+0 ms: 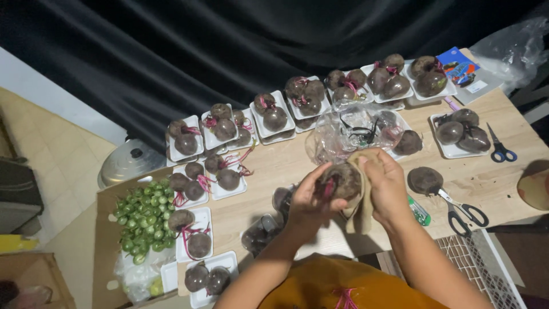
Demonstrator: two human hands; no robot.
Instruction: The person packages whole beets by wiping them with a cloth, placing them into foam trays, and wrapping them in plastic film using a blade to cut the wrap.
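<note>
Centrally, above the wooden table (503, 183), the left hand (309, 203) grips a dark beetroot (343, 180) while the right hand (386, 183) clutches a tan cloth (360, 212) against it, seemingly wiping.

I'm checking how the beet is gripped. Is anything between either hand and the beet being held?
Yes. A tan cloth lies between the right hand and the beet, wrapping its right side. The left hand touches the beet directly, with nothing visible between.
</note>
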